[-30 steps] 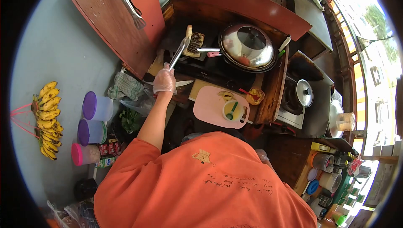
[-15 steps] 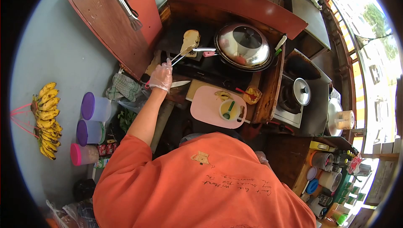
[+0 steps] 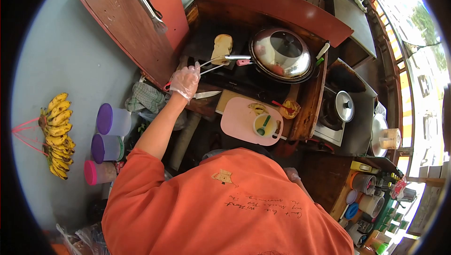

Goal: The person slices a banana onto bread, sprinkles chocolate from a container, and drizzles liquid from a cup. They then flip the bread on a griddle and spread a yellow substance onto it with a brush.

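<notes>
Bread slice (image 3: 221, 48) sits upright-ish at the tips of the tongs (image 3: 211, 65), plain pale side toward the camera, on the dark cooking surface just beyond the fingers and beside the handle of the lidded pan (image 3: 282, 54). Can't tell if the tong tips are clamped on it or just touching its lower edge. Left hand (image 3: 184, 81), in a clear plastic glove, has its fingers curled closed around the red-tipped end of the tongs; the arms spread apart toward the bread, so the squeeze looks light. The long reach likely keeps the hand back from the hot surface, and the glove keeps skin off food. Right hand (image 3: 292, 174): only a gloved bit shows past the orange shirt (image 3: 225, 203), low by the body; whether it is open or holding anything can't be told. Nearer than the fingers and to their right: a knife (image 3: 204, 94) lying flat, then a pink cutting board (image 3: 235, 119) with a small cup (image 3: 264, 125) and green spoon in it, all within easy reach. Farther right, a small pot with lid (image 3: 342, 106). Left of the fingers: checked cloth (image 3: 146, 97), purple-lidded tubs (image 3: 112, 119), and a bunch of bananas (image 3: 57, 135) hung well apart on the wall.
</notes>
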Demonstrator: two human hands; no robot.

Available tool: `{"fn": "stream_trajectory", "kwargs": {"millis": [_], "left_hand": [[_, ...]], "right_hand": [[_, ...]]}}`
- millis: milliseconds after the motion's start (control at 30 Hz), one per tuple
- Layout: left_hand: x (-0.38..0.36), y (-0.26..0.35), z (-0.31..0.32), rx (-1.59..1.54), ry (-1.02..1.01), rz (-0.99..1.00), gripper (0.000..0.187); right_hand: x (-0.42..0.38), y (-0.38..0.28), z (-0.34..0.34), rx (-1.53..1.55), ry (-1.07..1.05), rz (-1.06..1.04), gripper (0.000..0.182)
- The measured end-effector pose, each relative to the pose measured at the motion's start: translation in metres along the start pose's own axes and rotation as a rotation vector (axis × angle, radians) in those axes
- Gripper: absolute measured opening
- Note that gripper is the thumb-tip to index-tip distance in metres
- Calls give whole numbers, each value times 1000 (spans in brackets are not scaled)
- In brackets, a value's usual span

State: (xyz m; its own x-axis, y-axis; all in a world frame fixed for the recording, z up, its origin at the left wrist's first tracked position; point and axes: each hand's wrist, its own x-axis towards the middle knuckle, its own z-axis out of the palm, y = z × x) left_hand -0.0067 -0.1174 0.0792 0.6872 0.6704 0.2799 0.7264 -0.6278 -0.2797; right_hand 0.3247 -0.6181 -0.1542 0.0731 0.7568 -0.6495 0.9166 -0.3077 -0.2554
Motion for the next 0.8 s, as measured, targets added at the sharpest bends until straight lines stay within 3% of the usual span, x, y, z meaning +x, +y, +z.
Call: {"fn": "stream_trajectory", "kwargs": {"millis": [67,133,200,267,300,400,467,500,533,567,633,733,800], "left_hand": [[-12,-8,-13,-46,12,3,39],[-40,-27,-26,-325,-74,-150,40],[-89,-61,46,-754,39,-291,34],[-129,-76,30,-1790,-410,-969,32],[-142,-75,20,-1886,-372,-1095,30],[-133,-95,-35,-1814,-415,-983,24],[-96,-118,-97,-1046,-195,-314,16],[-75,-140,-114,-579,31,44,12],[-56,-164,-121,-287,343,280,12],[-30,-155,-179,-267,262,28,11],[15,-186,-226,20,453,274,11],[65,-216,-273,359,459,510,12],[86,-242,-277,417,467,558,13]], "right_hand": [[5,-8,0,-7,-1,-10,28],[20,-2,20,3,11,6,25],[42,24,77,59,63,21,25],[46,11,71,33,65,21,24],[41,-2,60,59,42,36,24],[34,-30,63,177,52,152,27],[37,-39,64,212,61,187,27],[39,-42,63,221,56,200,27],[42,-45,62,227,54,206,27],[45,-47,59,223,52,211,27],[53,-51,51,211,54,210,27],[67,-55,32,191,67,205,27],[79,-60,15,184,76,199,27]]}}
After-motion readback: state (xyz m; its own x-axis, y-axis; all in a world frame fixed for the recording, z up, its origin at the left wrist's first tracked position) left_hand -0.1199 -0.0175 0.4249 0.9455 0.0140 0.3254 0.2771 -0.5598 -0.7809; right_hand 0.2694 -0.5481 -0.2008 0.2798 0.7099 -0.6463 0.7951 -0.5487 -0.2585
